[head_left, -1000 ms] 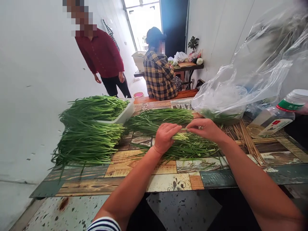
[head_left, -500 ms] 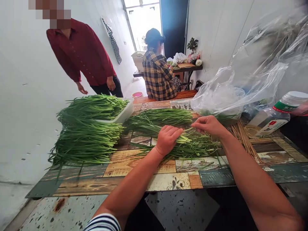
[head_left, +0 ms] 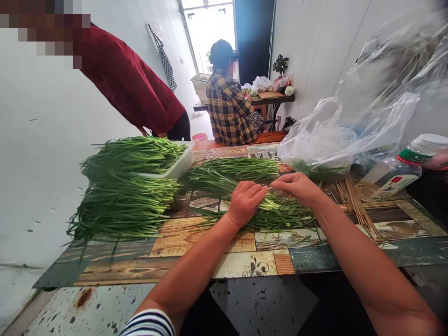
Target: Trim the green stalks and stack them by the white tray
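Note:
My left hand (head_left: 245,201) is closed around a small bunch of green chives (head_left: 276,212) lying on the patterned table (head_left: 210,259). My right hand (head_left: 297,185) pinches the pale stem ends of the same bunch, fingertips close to the left hand. More chives lie loose under both hands. A second heap of chives (head_left: 231,171) lies just beyond.
A large chive pile (head_left: 122,207) and a white tray (head_left: 177,169) heaped with chives sit at the left. Bamboo skewers (head_left: 353,200), a plastic bag (head_left: 336,140) and a bottle (head_left: 402,170) lie at the right. A person in red (head_left: 133,88) leans in; another in plaid (head_left: 229,112) sits behind.
My right hand has moved left, closer to my left hand on the stem ends. The person in red has come nearer and bent towards the tray of chives.

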The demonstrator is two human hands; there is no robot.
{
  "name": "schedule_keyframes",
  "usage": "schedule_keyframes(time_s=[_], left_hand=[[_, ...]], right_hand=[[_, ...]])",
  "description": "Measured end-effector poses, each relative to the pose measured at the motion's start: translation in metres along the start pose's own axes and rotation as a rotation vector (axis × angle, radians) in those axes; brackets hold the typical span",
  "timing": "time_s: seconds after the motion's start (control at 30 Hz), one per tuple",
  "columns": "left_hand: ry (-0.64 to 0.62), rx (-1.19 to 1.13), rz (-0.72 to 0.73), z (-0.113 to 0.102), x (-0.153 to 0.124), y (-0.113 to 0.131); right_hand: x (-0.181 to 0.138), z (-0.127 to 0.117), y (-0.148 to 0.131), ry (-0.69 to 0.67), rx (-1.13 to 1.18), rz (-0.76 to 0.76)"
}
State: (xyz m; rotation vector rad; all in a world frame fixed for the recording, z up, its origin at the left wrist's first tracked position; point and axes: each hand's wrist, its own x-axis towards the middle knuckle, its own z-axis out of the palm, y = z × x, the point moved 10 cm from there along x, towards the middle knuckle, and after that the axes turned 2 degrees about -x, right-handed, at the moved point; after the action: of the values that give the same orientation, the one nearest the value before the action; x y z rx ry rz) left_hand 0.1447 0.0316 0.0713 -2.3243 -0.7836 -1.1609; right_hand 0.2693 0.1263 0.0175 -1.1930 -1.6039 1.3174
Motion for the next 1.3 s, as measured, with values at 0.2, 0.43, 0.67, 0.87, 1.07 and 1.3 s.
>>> schedule_keyframes(time_s=[0.2, 0.43, 0.67, 0.87, 1.07, 1.3], left_hand=[[-0.019, 0.025, -0.016, 0.003, 0.001, 0.002], [-0.018, 0.037, -0.054, 0.001, -0.002, -0.007], [-0.008, 0.043, -0.022, 0.001, 0.000, -0.002], [-0.079, 0.080, -0.084, 0.010, -0.001, -0.006], [-0.384, 0.050, -0.117, 0.046, -0.008, -0.007], [-0.405, -0.019, -0.202, 0.044, -0.007, -0.016]], right_hand=[[0.003, -0.009, 0.009, 0.030, 0.133, 0.065], [0.000, -0.010, 0.008, -0.006, 0.074, 0.101], [-0.002, -0.014, -0.001, 0.066, -0.204, 0.029], [0.009, -0.054, 0.000, 0.389, -0.502, -0.109], [0.034, -0.045, -0.001, 0.454, -0.781, -0.321], [0.047, -0.049, 0.010, 0.441, -0.690, -0.307]])
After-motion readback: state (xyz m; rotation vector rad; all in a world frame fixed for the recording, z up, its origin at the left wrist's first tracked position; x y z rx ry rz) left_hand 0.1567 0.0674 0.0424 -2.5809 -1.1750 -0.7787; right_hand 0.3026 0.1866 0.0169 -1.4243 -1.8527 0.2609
